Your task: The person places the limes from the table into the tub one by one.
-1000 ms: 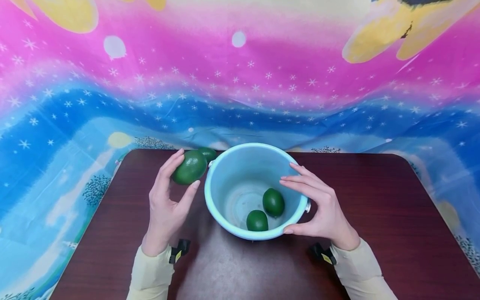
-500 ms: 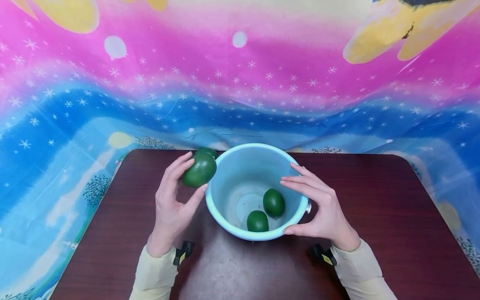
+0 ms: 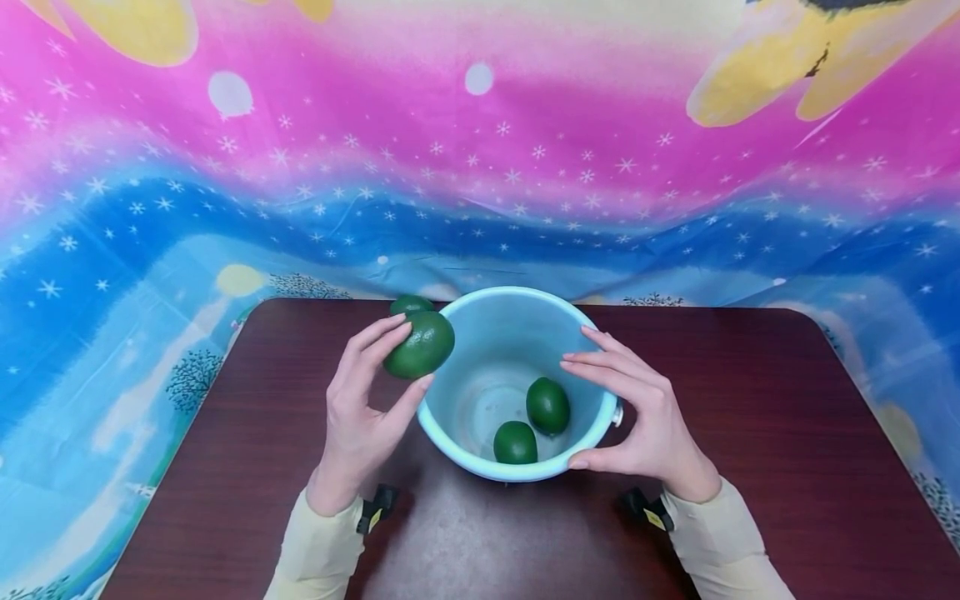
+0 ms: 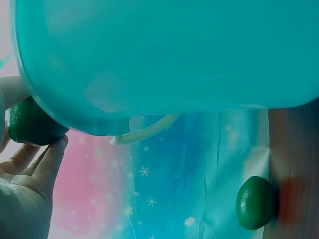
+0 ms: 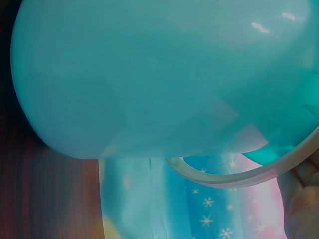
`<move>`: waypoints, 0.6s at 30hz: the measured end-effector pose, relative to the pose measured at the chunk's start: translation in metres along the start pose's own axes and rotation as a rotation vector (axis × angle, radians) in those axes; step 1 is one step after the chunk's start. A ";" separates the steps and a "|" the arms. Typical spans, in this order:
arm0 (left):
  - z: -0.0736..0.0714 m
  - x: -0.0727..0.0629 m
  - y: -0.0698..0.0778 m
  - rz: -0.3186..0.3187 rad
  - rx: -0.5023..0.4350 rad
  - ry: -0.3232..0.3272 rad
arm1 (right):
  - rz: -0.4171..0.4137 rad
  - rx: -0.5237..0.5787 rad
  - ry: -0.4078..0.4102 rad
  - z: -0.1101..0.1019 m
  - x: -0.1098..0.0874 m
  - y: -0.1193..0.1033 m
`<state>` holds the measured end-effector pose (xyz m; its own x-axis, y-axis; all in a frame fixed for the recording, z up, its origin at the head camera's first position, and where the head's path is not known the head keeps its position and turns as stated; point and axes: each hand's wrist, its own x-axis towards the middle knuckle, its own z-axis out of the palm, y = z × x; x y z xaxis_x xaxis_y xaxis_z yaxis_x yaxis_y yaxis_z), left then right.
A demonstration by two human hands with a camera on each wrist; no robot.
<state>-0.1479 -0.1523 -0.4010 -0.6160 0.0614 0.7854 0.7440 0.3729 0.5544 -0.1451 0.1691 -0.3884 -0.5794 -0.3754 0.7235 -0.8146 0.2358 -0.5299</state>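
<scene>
My left hand (image 3: 367, 408) holds a glossy dark green lime (image 3: 420, 344) between fingers and thumb. In the head view the lime overlaps the left rim of a light blue bucket (image 3: 452, 446); the left wrist view shows that lime (image 4: 35, 122) beside the bucket's rim. My right hand (image 3: 645, 408) grips the bucket's right rim, fingers over the inside and thumb at the front edge. Two limes lie at the bottom of the bucket, one lime (image 3: 548, 406) to the right and another lime (image 3: 515, 442) nearer the front.
Another lime (image 3: 409, 305) rests on the dark wooden table (image 3: 750, 417) behind the left hand, near the back edge. A pale bucket handle (image 5: 224, 180) hangs at the bucket's far side. A colourful patterned cloth (image 3: 480, 167) hangs behind the table.
My left hand has moved right with its lime, from beside the bucket to over its left rim. The right hand and the bucket have stayed nearly in place.
</scene>
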 end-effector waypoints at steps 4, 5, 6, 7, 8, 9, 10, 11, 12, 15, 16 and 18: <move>0.002 0.001 0.002 0.004 -0.042 0.008 | -0.002 -0.002 0.001 0.000 0.000 0.000; 0.002 0.001 0.003 0.003 -0.059 0.010 | -0.003 -0.002 0.002 0.000 0.000 0.000; 0.003 0.001 0.004 0.004 -0.078 0.012 | -0.005 -0.003 0.002 0.000 0.000 0.000; 0.004 0.001 0.005 0.004 -0.093 0.011 | -0.006 -0.003 0.002 0.000 0.000 0.000; 0.004 0.003 0.009 0.007 -0.108 0.013 | -0.007 -0.002 0.002 0.000 0.000 0.000; 0.005 0.004 0.013 0.010 -0.120 0.012 | -0.007 -0.002 0.002 0.000 0.000 0.000; 0.006 0.005 0.016 0.013 -0.126 0.008 | -0.007 -0.001 0.002 0.000 0.000 0.000; 0.006 0.006 0.017 0.016 -0.131 0.003 | -0.007 0.000 0.002 0.000 0.000 0.000; 0.007 0.006 0.018 0.020 -0.137 0.000 | -0.006 0.001 0.002 0.000 0.000 0.000; 0.010 0.003 0.015 0.022 -0.136 -0.011 | -0.002 0.000 0.001 0.000 0.000 0.000; 0.011 0.001 0.011 0.020 -0.131 -0.015 | -0.002 -0.001 0.001 0.000 0.000 0.000; 0.012 -0.001 0.006 0.020 -0.119 -0.020 | -0.003 -0.003 0.001 0.000 0.000 0.001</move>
<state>-0.1454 -0.1392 -0.4017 -0.6051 0.0862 0.7915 0.7808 0.2586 0.5687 -0.1454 0.1689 -0.3890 -0.5771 -0.3748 0.7256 -0.8163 0.2375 -0.5266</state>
